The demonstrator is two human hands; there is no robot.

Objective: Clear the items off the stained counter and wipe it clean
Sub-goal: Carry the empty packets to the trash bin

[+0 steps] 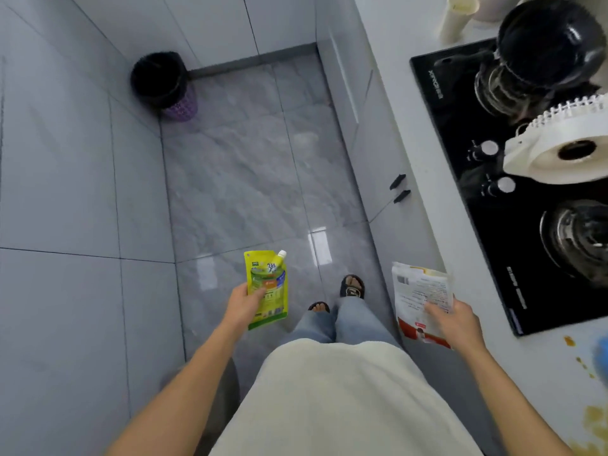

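Observation:
My left hand grips a yellow-green spouted pouch over the floor, away from the counter. My right hand holds a white and red printed packet just off the counter's front edge. The white counter runs along the right side. Yellow-brown stains spread over its near right part, beside a blurred blue thing at the frame's edge.
A black gas hob is set in the counter, with a black pot on the far burner and a white round appliance over its middle. A bin with a black liner stands in the far floor corner. My feet are on grey tiles.

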